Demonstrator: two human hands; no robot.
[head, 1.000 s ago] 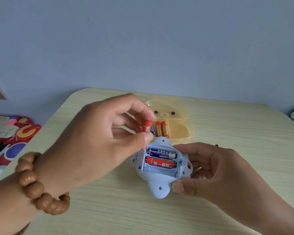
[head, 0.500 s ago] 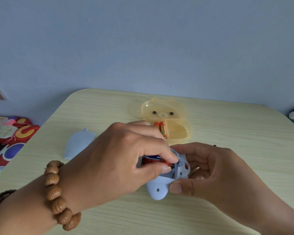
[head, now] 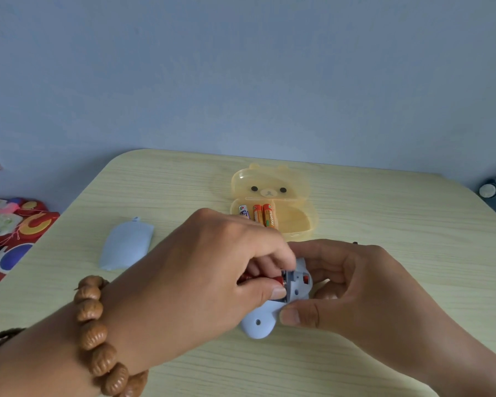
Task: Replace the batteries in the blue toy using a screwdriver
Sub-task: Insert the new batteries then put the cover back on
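Only the person's two hands and forearms show, bare to the edge of sight. The left hand (head: pixel 201 270) has a chunky bead bracelet (head: pixel 95 333) round its wrist. Its big rounded beads are a warm reddish brown, each carved with fine ridges like a nut shell, and they shine a little where the light catches them. Higher up the same forearm sits a thinner, darker band (head: pixel 0 338), either braided or strung with small beads; it is too blurred to tell which. The right hand (head: pixel 355 285) and its wrist are bare. Both thumbnails are short and plain.
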